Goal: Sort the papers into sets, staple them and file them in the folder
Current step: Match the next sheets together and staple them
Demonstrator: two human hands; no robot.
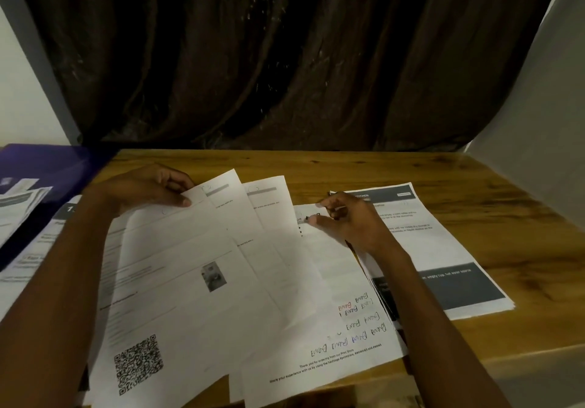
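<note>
Left hand [152, 191]: thumb and fingers pinched on the far corner of the top sheet [177, 268], the one printed with a QR code and a small photo, presumably to peel it from the fan for sorting; two further sheets [266, 208] lie splayed beneath it, top edges staggered so each heading shows; right hand [348, 217]: fingers curled and pressing down on the handwritten sheet [332, 312], apparently pinning the spread in place, with a small dark item under the fingertips, possibly a clip or staples, too blurred to name; whether it is gripped cannot be told; grey-banded stack [449, 249]: squared up and set apart at the right, likely a finished set; purple folder [47, 167]: open at the far left edge of the wooden table [316, 167], some papers [19, 198] already lying in it, kept within reach for filing; no stapler visible.
</note>
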